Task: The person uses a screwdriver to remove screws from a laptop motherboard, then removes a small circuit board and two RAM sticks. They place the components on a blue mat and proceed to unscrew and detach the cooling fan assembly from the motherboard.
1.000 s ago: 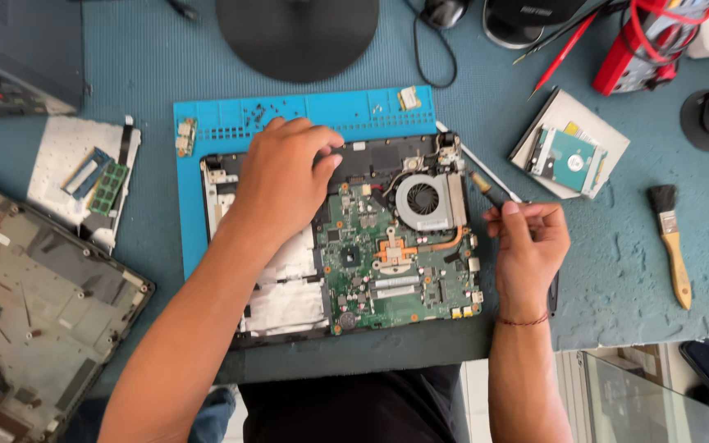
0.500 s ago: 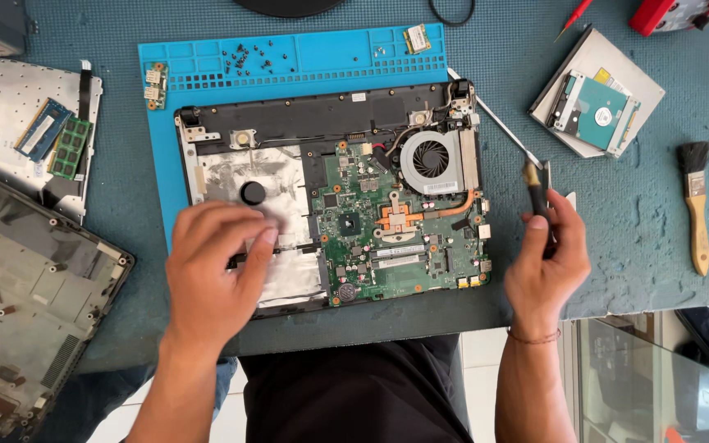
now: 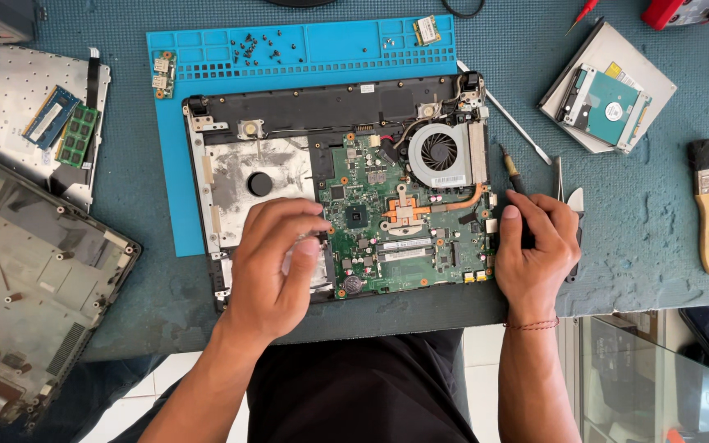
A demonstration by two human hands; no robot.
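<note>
Here, the blue mat (image 3: pixel 176 156) is lying on the table (image 3: pixel 642 213), its ribbed top tray holding a scatter of small black screws (image 3: pixel 254 47) and a few tiny boards. The opened laptop (image 3: pixel 338 184) is sitting partly on that mat, showing a green circuit board (image 3: pixel 408 217), a round fan (image 3: pixel 439 152) and copper piping. The left hand (image 3: pixel 276 262) is resting with bent fingers on the board's left edge, near the silver plate; whether it is pinching anything, I cannot tell. The right hand (image 3: pixel 539 246) is gripping a screwdriver (image 3: pixel 512 175) at the laptop's right edge. Further right, a hard drive (image 3: pixel 605 105) and a paintbrush (image 3: pixel 706 205) are lying.
</note>
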